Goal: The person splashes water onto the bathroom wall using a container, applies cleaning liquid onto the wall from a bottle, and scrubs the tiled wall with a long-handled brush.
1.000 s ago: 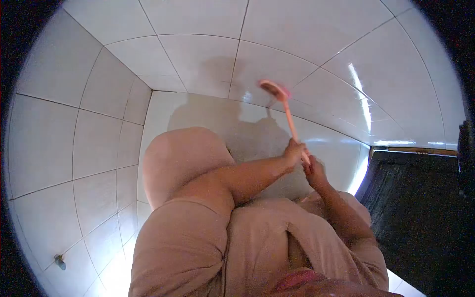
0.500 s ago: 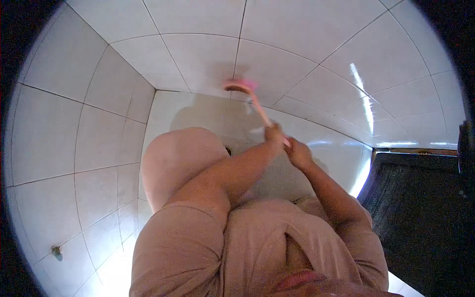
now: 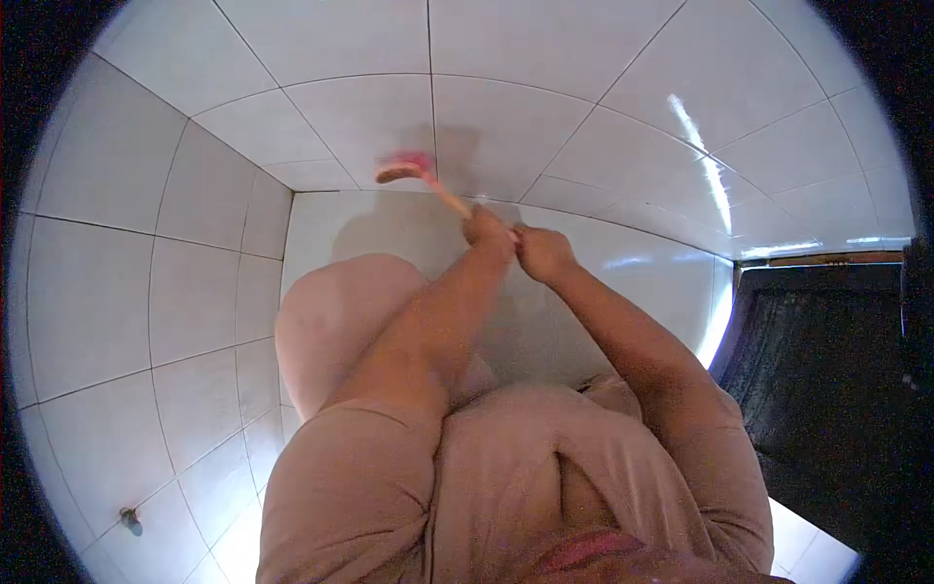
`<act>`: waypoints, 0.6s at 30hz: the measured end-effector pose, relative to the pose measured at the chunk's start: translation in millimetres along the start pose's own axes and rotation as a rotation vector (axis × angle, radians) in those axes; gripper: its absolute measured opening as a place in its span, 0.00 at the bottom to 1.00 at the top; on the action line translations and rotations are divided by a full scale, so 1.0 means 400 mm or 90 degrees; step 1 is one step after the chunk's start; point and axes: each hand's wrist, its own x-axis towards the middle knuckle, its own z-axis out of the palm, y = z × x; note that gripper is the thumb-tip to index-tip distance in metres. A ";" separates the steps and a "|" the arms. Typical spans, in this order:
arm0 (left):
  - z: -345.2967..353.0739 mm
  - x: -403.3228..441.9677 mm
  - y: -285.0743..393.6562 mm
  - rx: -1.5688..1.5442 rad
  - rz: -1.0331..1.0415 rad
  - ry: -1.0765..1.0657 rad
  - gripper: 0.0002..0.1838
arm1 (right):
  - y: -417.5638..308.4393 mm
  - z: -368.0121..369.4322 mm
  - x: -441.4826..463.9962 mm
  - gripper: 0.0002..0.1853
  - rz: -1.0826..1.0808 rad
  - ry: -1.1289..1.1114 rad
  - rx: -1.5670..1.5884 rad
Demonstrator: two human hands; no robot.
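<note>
A long-handled brush (image 3: 449, 200), with a pink head and a paler handle, slants up and to the left from my hands. Its head is blurred and lies close to the tiled wall; I cannot tell whether the two touch. My left hand (image 3: 484, 229) is closed round the lower handle. Just right of it, my right hand (image 3: 545, 255) is closed at the handle's end, its fingers partly hidden behind the hand itself.
White tiled walls (image 3: 530, 92) rise ahead and on the left (image 3: 92, 292). Below my hands lies a pale floor (image 3: 574, 311). A dark door-like panel (image 3: 817, 389) stands at right. A small metal fitting (image 3: 129, 517) sticks out of the left wall.
Both hands have moved left and a little upward with the brush. Its head has shifted left along the wall, and the handle slants more. The camera view has also shifted slightly.
</note>
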 end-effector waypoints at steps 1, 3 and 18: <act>0.009 -0.030 0.057 0.024 0.014 0.056 0.15 | -0.015 -0.007 0.003 0.14 -0.002 0.001 0.001; 0.012 -0.041 0.066 0.046 0.026 0.111 0.14 | -0.038 -0.039 0.003 0.13 -0.003 -0.026 -0.012; 0.189 -0.481 -0.070 -0.106 -0.277 -0.410 0.07 | 0.061 -0.474 -0.364 0.10 0.130 0.093 0.119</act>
